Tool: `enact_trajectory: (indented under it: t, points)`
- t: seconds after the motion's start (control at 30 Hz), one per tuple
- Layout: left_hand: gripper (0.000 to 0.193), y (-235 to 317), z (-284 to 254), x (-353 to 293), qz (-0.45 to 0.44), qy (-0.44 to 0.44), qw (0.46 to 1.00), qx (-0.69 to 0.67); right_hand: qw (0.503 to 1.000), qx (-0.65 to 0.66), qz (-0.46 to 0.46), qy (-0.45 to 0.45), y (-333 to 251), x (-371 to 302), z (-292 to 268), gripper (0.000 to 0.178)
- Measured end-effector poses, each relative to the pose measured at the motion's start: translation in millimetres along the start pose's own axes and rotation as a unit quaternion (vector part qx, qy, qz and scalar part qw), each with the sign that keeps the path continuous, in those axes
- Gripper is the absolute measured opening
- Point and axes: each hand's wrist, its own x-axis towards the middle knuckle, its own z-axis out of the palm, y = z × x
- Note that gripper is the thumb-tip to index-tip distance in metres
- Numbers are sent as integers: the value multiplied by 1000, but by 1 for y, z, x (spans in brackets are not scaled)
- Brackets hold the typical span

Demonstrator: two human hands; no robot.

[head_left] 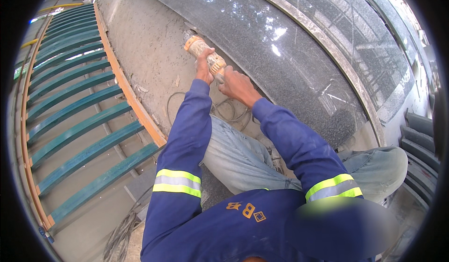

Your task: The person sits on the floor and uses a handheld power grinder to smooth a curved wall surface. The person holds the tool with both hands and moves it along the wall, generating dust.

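A dusty orange power tool, likely an angle grinder (197, 46), points away from me, its front end close to the edge of a dark speckled granite slab (290, 70). Whether the tool touches the stone, I cannot tell. My left hand (204, 68) is wrapped round the tool's body from the left side. Behind it, my right hand (238, 87) grips the rear end. A cord (234, 114) loops on the ground just below my hands, near my bent knee.
On the left lies a long orange-edged frame with green slats (79, 124). More polished slabs (336, 23) stand beyond a pale strip. Dark curved pieces (421, 145) are stacked at the right. Bundled cables (122, 234) lie at lower left.
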Motion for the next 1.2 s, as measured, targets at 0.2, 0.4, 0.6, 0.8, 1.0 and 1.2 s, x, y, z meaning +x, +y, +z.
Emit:
enact_trajectory:
  t: [0.2, 0.4, 0.6, 0.8, 1.0, 1.2]
  points:
    - [34, -2, -2, 4, 7, 5, 1000, -1, 1000, -8, 2, -1, -1, 0, 0, 38]
    - [35, -4, 0, -2, 7, 8, 1000, -10, 1000, 1, 14, -15, -2, -3, -3, 38]
    - [36, -4, -2, 3, 2, -8, 1000, -12, 1000, 0, 4, 0, 1, -3, -2, 38]
    - [36, -6, 1, -6, 9, -8, 1000, -8, 1000, 6, 10, -12, 3, -8, -3, 37]
    - [33, -5, -4, -1, 4, -19, 1000, -12, 1000, 4, -5, 4, 2, -8, -1, 39]
    - [30, -7, 0, -5, 2, -2, 1000, -9, 1000, -2, 5, -8, 5, -8, -1, 41]
